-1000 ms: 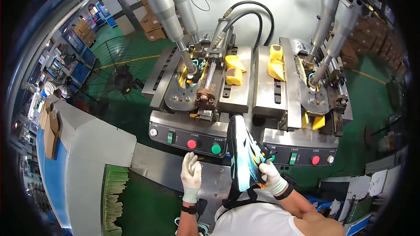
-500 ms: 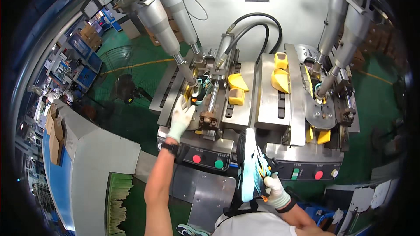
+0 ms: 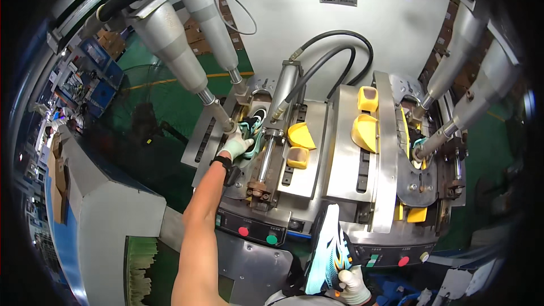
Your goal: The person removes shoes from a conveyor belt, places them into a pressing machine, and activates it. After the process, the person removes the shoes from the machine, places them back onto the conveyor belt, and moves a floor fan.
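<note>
Our gloved right hand (image 3: 352, 285) clamps a pale-blue and black shoe (image 3: 327, 249) by its lower end, just in front of the control panels. Our gloved left hand (image 3: 237, 143) touches a second shoe (image 3: 258, 120) in the machine's left station; with its fingers partly hidden, we cannot tell whether it grips. Between the two stations, we see yellow blocks (image 3: 298, 157) on steel plates (image 3: 348, 153), beyond a red button (image 3: 243, 231) and a green button (image 3: 272, 239).
</note>
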